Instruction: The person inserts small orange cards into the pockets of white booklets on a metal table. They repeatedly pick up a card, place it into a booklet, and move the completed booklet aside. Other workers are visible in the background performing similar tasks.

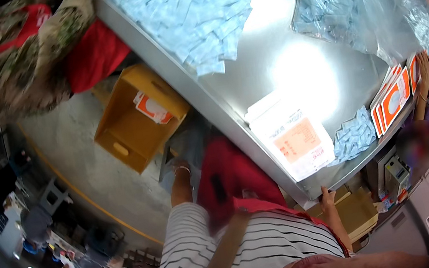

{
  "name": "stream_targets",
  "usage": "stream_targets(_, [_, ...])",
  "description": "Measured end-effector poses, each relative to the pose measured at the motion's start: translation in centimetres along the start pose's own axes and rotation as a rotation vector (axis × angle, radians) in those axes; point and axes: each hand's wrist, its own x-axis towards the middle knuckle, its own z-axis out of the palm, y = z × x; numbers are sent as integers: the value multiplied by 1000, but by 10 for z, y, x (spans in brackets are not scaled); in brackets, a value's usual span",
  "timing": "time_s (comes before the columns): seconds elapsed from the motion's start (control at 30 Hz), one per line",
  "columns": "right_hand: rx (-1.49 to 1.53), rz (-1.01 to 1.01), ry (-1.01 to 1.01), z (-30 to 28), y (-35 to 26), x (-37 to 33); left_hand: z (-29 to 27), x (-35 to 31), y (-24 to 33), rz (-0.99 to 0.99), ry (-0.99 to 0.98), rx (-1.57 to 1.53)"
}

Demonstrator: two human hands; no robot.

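My left hand [180, 166] is down beside my left leg, against a grey stool-like thing [167, 170] under the table's side; its fingers are too hidden to read. At the near corner of the metal table [250, 75], my right hand [328, 199] grips the rim, thumb up along the edge. Just inside that corner lies a stack of white printed sheets or bags [303, 145] with an orange panel. Next to it is a small heap of light blue packets [354, 137]. Orange and white cards [393, 100] stand in a row along the right rim.
A large spread of blue packets [196, 19] covers the table's far left. Clear plastic bags [344, 12] hold more. A yellow bin [129, 125] with cards [152, 109] stands left of the table. One co-worker's hands [425, 72] touch cards at right; another person [41, 66] is at upper left.
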Motion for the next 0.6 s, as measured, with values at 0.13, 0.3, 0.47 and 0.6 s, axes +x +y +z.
stream_targets(0.13, [34,-96,6,51,-36,21,-45,50,-28,-72,-14,-244])
stream_targets(0.3, [-6,-80,38,28,-17,-1,-68,40,-39,-71,0,-151])
stream_targets(0.47, [-73,-68,50,46,-16,-25,-115,32,-51,-103,97,-108])
stream_targets(0.6, [-87,-188,123,40,-12,-13,-151,27,-54,-137,223,-136])
